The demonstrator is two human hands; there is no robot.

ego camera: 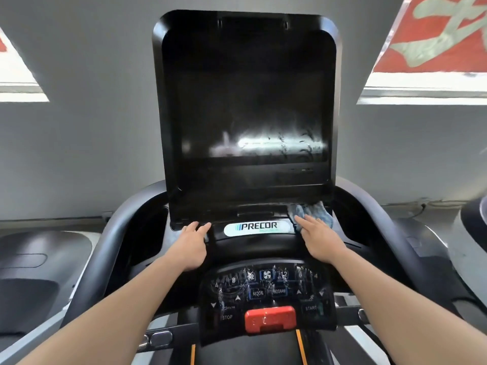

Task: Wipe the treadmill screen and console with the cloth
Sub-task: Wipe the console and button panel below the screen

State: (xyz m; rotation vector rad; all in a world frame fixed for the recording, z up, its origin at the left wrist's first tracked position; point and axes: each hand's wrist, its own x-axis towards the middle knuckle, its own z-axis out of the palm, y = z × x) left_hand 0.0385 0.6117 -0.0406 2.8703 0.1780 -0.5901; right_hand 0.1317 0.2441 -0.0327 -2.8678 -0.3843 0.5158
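Observation:
A black treadmill screen [245, 101] stands upright ahead of me, with wet streaks along its lower part. Below it runs the console ledge with a white brand badge [257, 228]. My right hand [320, 239] lies flat with straight fingers on a light blue cloth [315, 213], pressing it onto the ledge at the screen's lower right corner. My left hand [193, 243] rests flat on the ledge just left of the badge, holding nothing. The lower button panel [266, 288] shows wet droplets.
A red stop button [270, 318] sits at the panel's lower middle. Grey handrails [110, 248] curve down both sides. Neighbouring machines stand at left [31, 262] and right [471, 233]. A grey wall with windows lies behind.

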